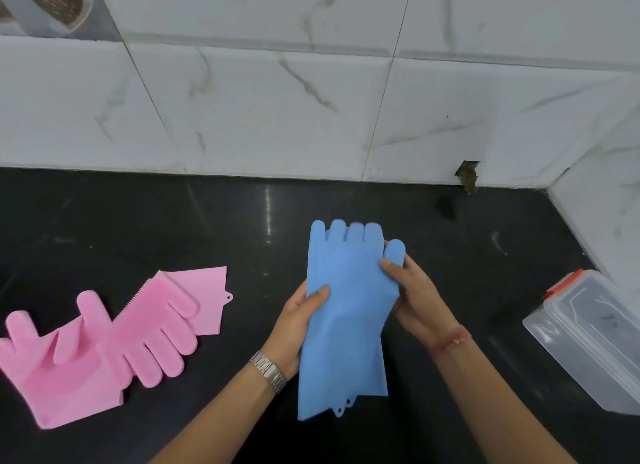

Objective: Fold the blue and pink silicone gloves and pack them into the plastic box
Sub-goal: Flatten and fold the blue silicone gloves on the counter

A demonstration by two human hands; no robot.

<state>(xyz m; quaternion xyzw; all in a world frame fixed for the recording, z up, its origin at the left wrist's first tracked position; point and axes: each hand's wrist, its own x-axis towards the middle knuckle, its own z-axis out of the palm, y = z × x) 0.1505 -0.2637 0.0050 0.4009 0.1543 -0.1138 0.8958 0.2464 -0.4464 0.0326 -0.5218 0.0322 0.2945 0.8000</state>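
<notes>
Blue gloves (346, 311) held upright mid-frame, fingers pointing up, cuffs hanging down. Left hand (298, 321) pinching the left edge, thumb on front; right hand (412, 294) gripping the right edge near the thumb part. Pink gloves (104, 342) lying overlapped on the black counter (138, 221) at lower left. Clear plastic box (588, 335), lid on, at right edge. Marble tiles (277, 100) across the top.

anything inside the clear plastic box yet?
Nothing visible through the clear plastic box; its lid with the orange clasp is on, and no glove colour shows through. Blue silicone gloves are in both hands; pink silicone gloves lie on the black counter.
</notes>
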